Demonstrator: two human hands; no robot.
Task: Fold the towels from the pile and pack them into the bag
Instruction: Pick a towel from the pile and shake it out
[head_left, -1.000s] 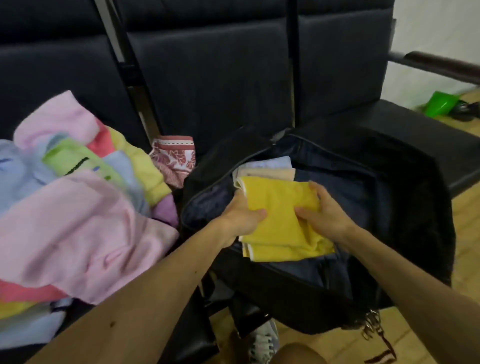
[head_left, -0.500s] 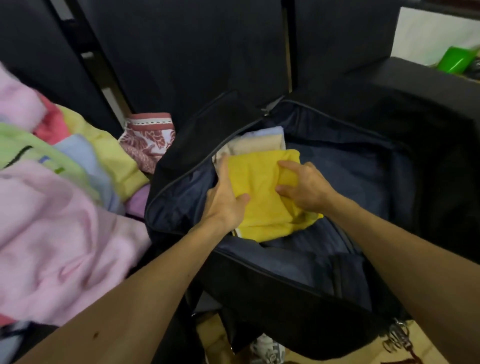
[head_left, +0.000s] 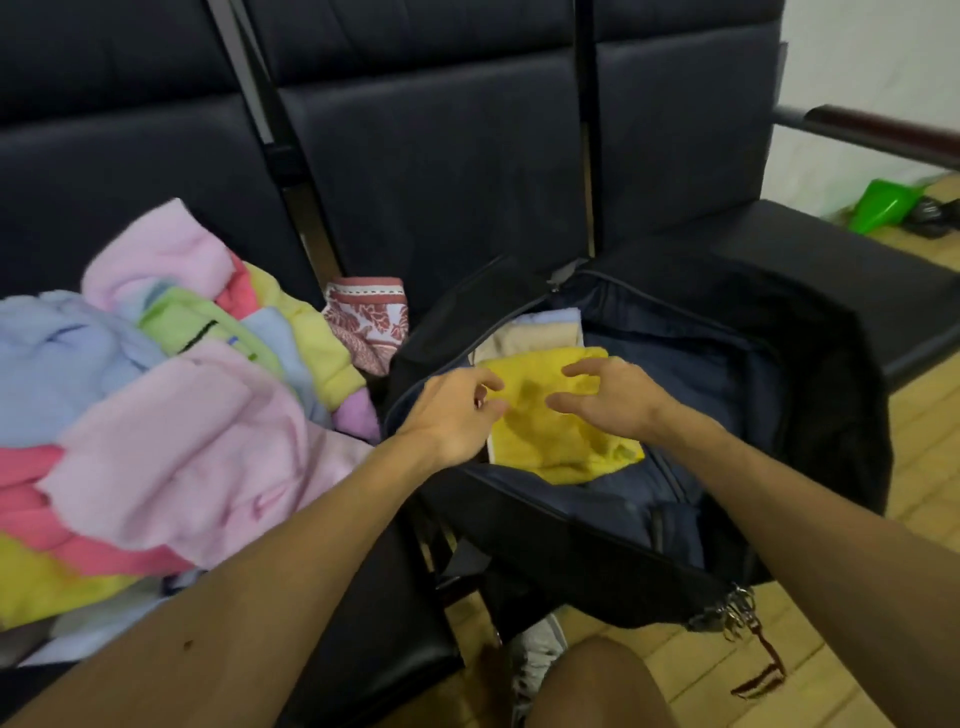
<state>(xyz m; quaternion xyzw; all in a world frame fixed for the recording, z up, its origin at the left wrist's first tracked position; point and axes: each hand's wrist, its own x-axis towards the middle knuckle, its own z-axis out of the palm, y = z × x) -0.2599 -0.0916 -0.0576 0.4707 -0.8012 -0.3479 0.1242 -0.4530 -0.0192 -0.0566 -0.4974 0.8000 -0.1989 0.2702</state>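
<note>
A folded yellow towel (head_left: 550, 441) lies inside the open black bag (head_left: 597, 545) on the middle seat, on top of a beige towel (head_left: 540, 335) and a light blue towel (head_left: 553, 315). My left hand (head_left: 454, 415) hovers over the towel's left edge, fingers loosely curled and holding nothing. My right hand (head_left: 610, 397) hovers just above the towel's right side, fingers spread and empty. A loose pile of towels (head_left: 156, 415) in pink, blue, green, yellow and red covers the seat to the left.
A red-patterned white cloth (head_left: 366, 322) sits between the pile and the bag. Dark padded chair backs (head_left: 441, 156) stand behind. A green object (head_left: 883, 205) lies on the wooden floor at far right. My knee (head_left: 597, 686) and a shoe (head_left: 537, 649) show below.
Both hands let go of the yellow towel and lifted slightly off it; it now rests in the bag. The view tilted back up from the bag.
</note>
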